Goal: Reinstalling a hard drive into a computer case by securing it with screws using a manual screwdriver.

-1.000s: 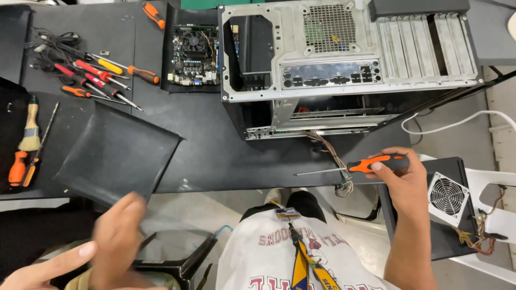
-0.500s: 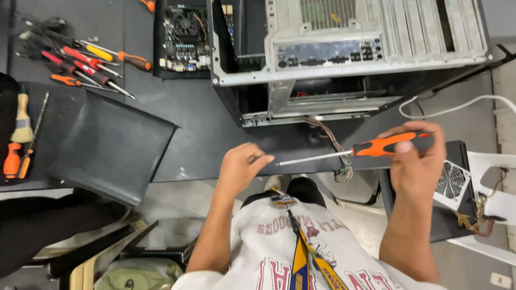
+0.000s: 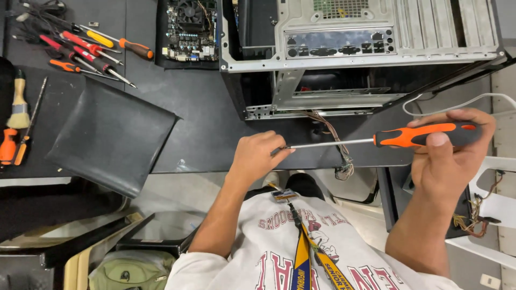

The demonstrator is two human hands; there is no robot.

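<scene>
My right hand (image 3: pixel 449 158) grips the orange and black handle of a long screwdriver (image 3: pixel 376 139), held level over the near edge of the dark table (image 3: pixel 204 129). The fingers of my left hand (image 3: pixel 258 156) pinch the tip of its metal shaft. Just beyond the shaft stands an open grey computer case (image 3: pixel 360 48), rear panel facing me. A bundle of thin coloured wires (image 3: pixel 336 145) hangs out of the case, crosses behind the shaft and ends at small connectors near the table edge.
A motherboard (image 3: pixel 188 27) lies left of the case. Several screwdrivers (image 3: pixel 91 48) are spread at the far left, with a brush (image 3: pixel 19 102) and an orange tool (image 3: pixel 8 145) at the left edge. A black panel (image 3: pixel 113 134) overhangs the table. A white cable (image 3: pixel 457 104) runs right.
My left hand rose from below the table to the screwdriver's tip and pinched it. My right hand lifted the screwdriver slightly and keeps it level.
</scene>
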